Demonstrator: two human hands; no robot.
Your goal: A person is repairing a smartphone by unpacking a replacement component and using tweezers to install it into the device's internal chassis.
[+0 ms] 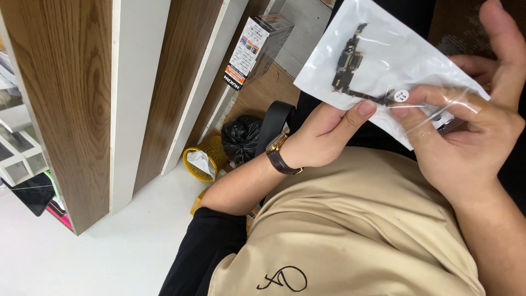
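Both hands pinch a clear plastic bag (383,60) at two o'clock, left hand (323,137) and right hand (466,137) each in a closed grip on its lower edge, the dark circuit board (350,60) still sealed inside.

bag: the clear plastic pouch (383,60) you pinch between your left hand (323,137) and right hand (471,137), tilted
contents: a dark circuit board (349,63), sealed inside, above your left thumb

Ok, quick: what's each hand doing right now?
Left hand: pinching the clear plastic bag.
Right hand: gripping the same bag's edge.
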